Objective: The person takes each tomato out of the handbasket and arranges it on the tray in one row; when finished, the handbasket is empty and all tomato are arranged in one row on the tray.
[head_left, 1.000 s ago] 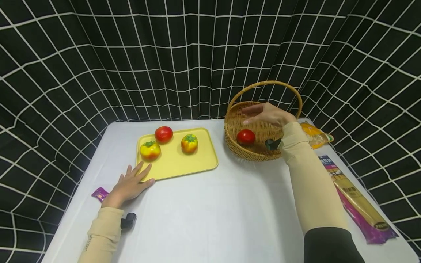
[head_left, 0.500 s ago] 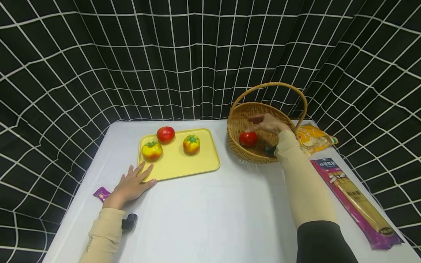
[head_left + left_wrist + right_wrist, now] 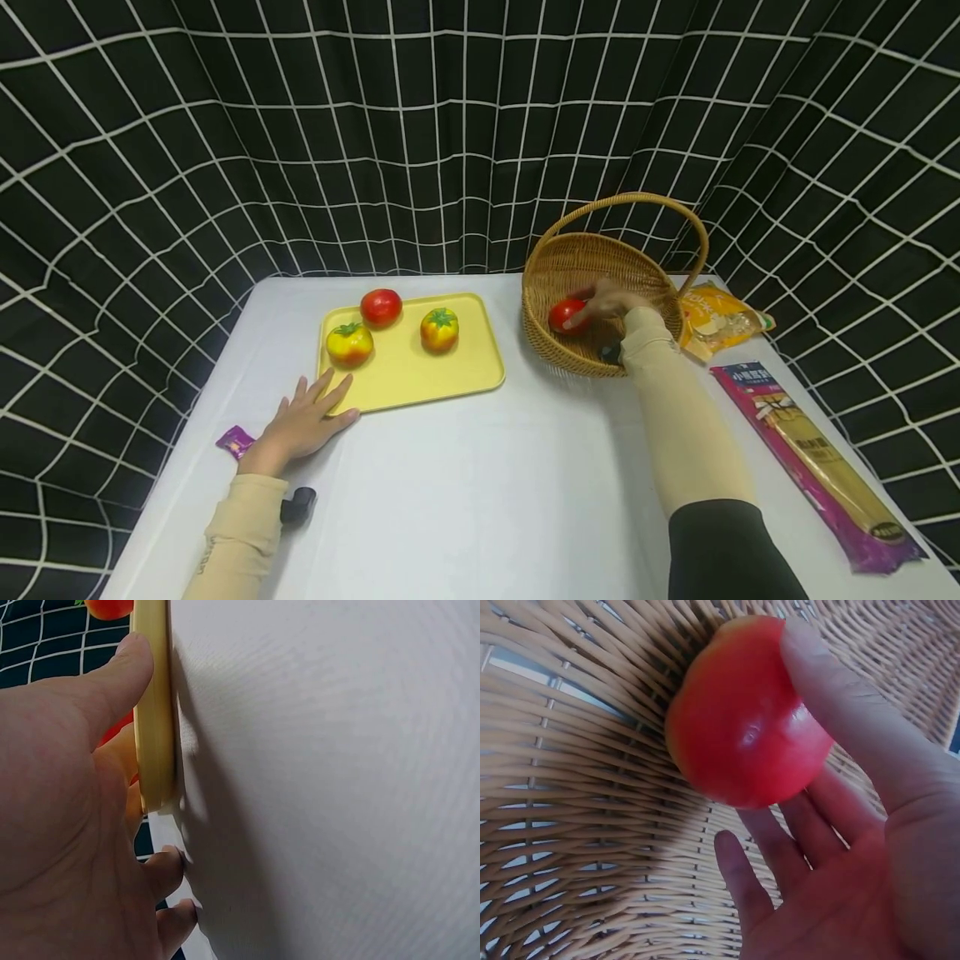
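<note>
Inside the wicker basket [image 3: 547, 348], my right hand [image 3: 613, 300] reaches down to a red tomato [image 3: 566, 317]. In the right wrist view the thumb [image 3: 832, 690] lies over the tomato [image 3: 742, 720] and the other fingers curl under its far side. My left hand [image 3: 300, 423] rests with spread fingers on the near left corner of the yellow tray [image 3: 420, 382]. The left wrist view has its thumb against the tray's rim [image 3: 155, 742]. On the tray are two yellow-red tomatoes with green tops, one left [image 3: 349, 345] and one right [image 3: 439, 331], and a red tomato [image 3: 381, 307] at the back edge.
An orange food bag [image 3: 718, 321] lies right of the basket, whose tall handle [image 3: 630, 198] arches overhead. A long purple noodle packet [image 3: 817, 467] lies along the right table edge. Beside the left wrist is a small purple packet [image 3: 236, 442]. Black gridded cloth surrounds the table.
My right hand has lowered into the basket and closed its thumb and fingers round the red tomato there. The left hand has stayed on the tray corner. The head view has shifted slightly.
</note>
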Action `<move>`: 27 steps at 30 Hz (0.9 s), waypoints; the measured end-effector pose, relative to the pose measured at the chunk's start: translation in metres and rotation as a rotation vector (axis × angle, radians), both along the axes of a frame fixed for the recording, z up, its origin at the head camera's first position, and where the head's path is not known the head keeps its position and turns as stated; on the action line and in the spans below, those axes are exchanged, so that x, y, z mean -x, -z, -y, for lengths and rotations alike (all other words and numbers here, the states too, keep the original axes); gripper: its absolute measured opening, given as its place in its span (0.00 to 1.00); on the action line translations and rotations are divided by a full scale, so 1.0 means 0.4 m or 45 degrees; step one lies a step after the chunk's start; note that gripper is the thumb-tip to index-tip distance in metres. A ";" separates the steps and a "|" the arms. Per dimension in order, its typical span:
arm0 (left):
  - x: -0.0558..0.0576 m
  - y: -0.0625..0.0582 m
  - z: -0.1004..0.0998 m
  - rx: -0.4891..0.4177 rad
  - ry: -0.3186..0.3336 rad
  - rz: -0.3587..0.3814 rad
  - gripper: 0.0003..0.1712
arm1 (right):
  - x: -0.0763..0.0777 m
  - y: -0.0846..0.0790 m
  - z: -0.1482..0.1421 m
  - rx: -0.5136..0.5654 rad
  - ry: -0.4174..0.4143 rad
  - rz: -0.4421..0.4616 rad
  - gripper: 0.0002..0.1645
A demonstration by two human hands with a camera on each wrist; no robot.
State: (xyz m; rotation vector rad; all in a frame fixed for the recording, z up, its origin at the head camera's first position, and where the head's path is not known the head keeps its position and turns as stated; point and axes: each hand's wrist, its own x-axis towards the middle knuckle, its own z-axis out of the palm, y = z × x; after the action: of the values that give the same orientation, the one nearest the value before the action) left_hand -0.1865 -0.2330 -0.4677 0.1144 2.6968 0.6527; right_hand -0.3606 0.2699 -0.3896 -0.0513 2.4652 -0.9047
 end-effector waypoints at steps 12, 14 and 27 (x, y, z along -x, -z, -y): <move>-0.001 -0.003 0.002 0.001 0.007 -0.012 0.46 | -0.007 0.005 0.009 0.002 0.027 0.023 0.47; 0.000 -0.003 0.002 0.004 0.010 -0.012 0.46 | -0.007 -0.003 0.008 -0.018 -0.003 -0.007 0.47; 0.003 0.004 0.000 -0.005 0.010 0.009 0.47 | -0.010 -0.121 0.036 -0.061 -0.073 -0.160 0.49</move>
State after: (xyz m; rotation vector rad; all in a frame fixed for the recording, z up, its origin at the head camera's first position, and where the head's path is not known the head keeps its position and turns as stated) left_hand -0.1879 -0.2330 -0.4692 0.1236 2.6871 0.6553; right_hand -0.3565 0.2554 -0.3410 -0.1666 2.5861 -0.8413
